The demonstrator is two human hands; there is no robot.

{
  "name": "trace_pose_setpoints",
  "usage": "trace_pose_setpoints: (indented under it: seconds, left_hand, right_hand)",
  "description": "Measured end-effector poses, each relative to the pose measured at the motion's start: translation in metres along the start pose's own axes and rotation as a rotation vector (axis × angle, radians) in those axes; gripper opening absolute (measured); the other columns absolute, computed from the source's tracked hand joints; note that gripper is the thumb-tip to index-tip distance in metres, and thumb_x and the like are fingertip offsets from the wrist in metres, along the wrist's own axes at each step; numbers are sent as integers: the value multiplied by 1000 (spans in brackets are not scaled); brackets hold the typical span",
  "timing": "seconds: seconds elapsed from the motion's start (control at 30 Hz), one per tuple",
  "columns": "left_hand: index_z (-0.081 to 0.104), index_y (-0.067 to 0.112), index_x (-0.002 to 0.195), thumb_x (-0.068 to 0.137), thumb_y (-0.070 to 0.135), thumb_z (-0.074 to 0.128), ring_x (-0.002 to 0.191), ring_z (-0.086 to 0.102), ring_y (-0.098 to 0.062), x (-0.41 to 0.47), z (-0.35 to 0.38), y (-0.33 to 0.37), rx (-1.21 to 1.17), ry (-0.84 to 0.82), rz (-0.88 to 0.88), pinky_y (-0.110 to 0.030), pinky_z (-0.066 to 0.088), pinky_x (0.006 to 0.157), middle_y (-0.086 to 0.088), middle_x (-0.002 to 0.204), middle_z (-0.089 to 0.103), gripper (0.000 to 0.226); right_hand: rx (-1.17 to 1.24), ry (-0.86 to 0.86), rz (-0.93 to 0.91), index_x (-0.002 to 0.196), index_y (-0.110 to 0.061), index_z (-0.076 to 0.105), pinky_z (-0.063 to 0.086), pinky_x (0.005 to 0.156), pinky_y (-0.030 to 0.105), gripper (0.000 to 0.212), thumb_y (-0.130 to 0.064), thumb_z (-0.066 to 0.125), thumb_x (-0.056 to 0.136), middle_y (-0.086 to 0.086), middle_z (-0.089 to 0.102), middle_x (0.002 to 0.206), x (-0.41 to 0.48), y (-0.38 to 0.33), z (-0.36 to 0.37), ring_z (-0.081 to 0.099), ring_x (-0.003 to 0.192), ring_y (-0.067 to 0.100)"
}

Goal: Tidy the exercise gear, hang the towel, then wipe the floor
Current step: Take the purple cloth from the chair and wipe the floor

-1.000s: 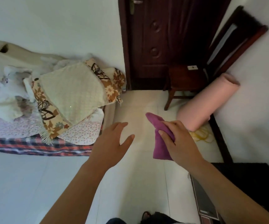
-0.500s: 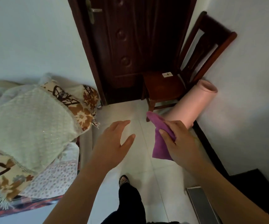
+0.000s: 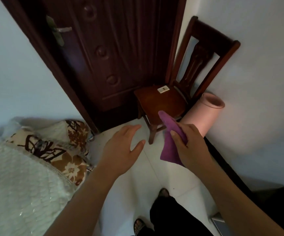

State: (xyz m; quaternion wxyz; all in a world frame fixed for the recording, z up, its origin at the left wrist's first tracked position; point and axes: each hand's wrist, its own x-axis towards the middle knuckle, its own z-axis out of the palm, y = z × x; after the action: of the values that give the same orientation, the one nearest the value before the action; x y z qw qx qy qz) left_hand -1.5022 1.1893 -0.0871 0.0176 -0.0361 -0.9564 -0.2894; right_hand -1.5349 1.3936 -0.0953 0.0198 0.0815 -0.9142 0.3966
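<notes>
Since half a second ago your view has closed in on the corner: the door (image 3: 112, 57) and the chair (image 3: 161, 103) now fill the top of the view, and the bed (image 3: 18, 184) with its patterned pillow (image 3: 61, 155) has slid down to the lower left. Your hands hold the same pose as before.

Your right hand (image 3: 192, 150) still pinches the purple towel (image 3: 168, 150), thumb on the near face and fingers curled behind it. The towel hangs in the air below your grip, and its upper tip, which lay over the floor (image 3: 134, 193) earlier, now overlaps the front edge of the chair seat in the view.

Your left hand (image 3: 120, 150) floats beside it, just apart from the towel. It holds nothing, with its fingers straight and close together and the thumb spread wide.

The rolled pink mat (image 3: 204, 114) stands tilted against the wall just right of the chair, partly hidden behind your right hand. Your dark trouser leg (image 3: 163, 215) and a sandalled foot (image 3: 138, 225) have come further into the bottom of the view.

A small white tag (image 3: 163, 89) lies on the back of the chair seat. It bears a dark mark that is too small to read. The door handle (image 3: 59, 31) shows no legible marking.
</notes>
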Motion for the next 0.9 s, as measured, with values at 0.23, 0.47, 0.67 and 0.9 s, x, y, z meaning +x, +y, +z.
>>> trace_pose_setpoints:
  seconds: [0.23, 0.47, 0.67, 0.9]
  left_hand:
    - [41, 24, 138, 84, 58, 35, 126, 43, -12, 115, 16, -22, 0, -101, 40, -32, 39, 103, 3, 139, 45, 64]
    - [37, 31, 139, 83, 54, 37, 127, 40, -10, 275, 32, -11, 15, -225, 65, -30, 37, 102, 8, 141, 40, 60]
    - [34, 30, 140, 93, 44, 45, 129, 34, -7, 394, 44, 12, 32, -243, 117, -22, 32, 101, 9, 144, 36, 51]
    - [39, 26, 138, 92, 41, 48, 126, 41, -14, 500, 73, 32, 24, -321, 222, -39, 40, 101, 5, 139, 41, 49]
  right_hand:
    - [25, 66, 95, 131, -21, 48, 36, 82, 22, 39, -35, 45, 95, -9, 41, 108, 104, 41, 17, 45, 94, 10]
    - [-10, 82, 157, 130, -22, 49, 31, 72, 10, 38, -36, 46, 94, -7, 44, 108, 240, 98, -10, 42, 90, 8]
    - [-19, 232, 203, 126, -15, 54, 25, 77, 14, 37, -34, 47, 95, 5, 55, 111, 343, 139, -49, 41, 91, 9]
    - [-24, 254, 265, 128, -21, 52, 29, 82, 21, 37, -35, 48, 94, 4, 54, 116, 412, 166, -46, 42, 94, 9]
